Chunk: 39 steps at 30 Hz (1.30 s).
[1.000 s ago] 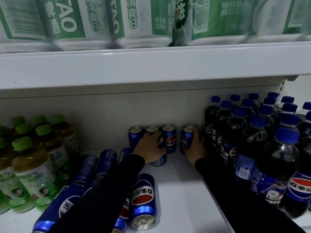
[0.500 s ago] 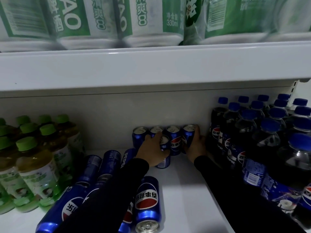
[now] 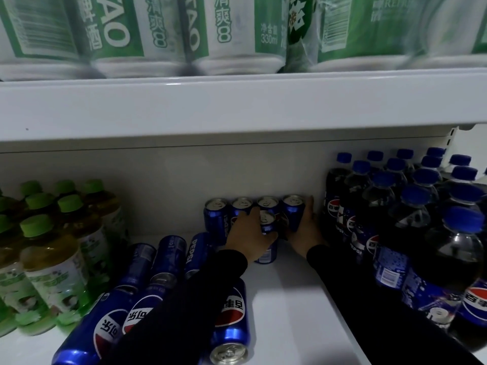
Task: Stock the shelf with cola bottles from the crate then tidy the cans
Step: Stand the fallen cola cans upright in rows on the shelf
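At the far left of the white shelf (image 3: 290, 299) stand green-capped tea bottles (image 3: 50, 259), packed close together. Just right of them, several blue cola cans lying on their sides (image 3: 147, 280) point front to back, touching one another; the left sleeve (image 3: 184, 306) lies across them, and one lying can (image 3: 232, 327) shows beside it with its top toward the front edge.

Further back, a row of upright cola cans (image 3: 216, 219) stands against the back wall. The left hand (image 3: 250, 233) curls its fingers round a single can (image 3: 267, 225) that stands just in front of this row, gripping it near the top. The right hand (image 3: 307, 227) is wrapped round the rightmost can of the row (image 3: 293, 209), thumb on the near side and fingers behind it, between that can and the cola bottles (image 3: 411, 233). Those bottles, blue-capped, fill the right end of the shelf in tight ranks, the nearest one just beside the right hand.

Between the two sleeves the shelf surface is bare white down to the front edge. Above, the upper shelf's front lip (image 3: 237, 106) hangs low over the reach, carrying wrapped packs of green-and-white beer cans (image 3: 184, 30).
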Each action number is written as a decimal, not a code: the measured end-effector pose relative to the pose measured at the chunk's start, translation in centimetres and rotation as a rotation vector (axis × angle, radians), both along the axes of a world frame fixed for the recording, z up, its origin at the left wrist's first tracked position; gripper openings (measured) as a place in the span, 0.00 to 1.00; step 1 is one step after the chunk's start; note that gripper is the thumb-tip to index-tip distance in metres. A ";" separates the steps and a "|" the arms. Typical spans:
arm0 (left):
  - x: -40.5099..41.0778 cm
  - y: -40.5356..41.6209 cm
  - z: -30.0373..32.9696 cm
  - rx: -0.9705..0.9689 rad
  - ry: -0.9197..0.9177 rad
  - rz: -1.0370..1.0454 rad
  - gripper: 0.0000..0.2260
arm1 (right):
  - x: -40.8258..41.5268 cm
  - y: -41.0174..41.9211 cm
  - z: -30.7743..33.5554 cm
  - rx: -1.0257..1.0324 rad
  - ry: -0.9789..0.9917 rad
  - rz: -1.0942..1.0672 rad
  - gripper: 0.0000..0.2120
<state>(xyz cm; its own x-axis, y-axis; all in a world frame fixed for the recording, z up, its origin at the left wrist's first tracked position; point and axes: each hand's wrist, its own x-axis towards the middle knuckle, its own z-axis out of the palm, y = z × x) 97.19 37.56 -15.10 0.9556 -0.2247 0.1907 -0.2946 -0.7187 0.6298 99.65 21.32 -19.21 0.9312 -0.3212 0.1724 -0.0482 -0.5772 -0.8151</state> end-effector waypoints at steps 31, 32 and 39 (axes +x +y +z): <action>-3.1 14.2 2.8 0.703 0.232 0.272 0.15 | -4.9 16.7 4.1 -0.306 0.317 0.674 0.20; -3.1 14.3 2.7 0.699 0.230 0.253 0.15 | -4.6 16.8 3.9 -0.312 0.336 0.676 0.19; -1.8 14.5 1.0 0.622 0.161 0.222 0.12 | -3.3 15.8 3.1 -0.136 0.490 0.586 0.24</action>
<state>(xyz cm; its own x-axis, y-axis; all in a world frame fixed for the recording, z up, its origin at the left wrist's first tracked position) 95.42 52.06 -14.14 0.9974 -0.0417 -0.0595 -0.0355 -0.9940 0.1031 96.34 37.11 -16.10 0.9228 0.2415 -0.3001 -0.0408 -0.7135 -0.6995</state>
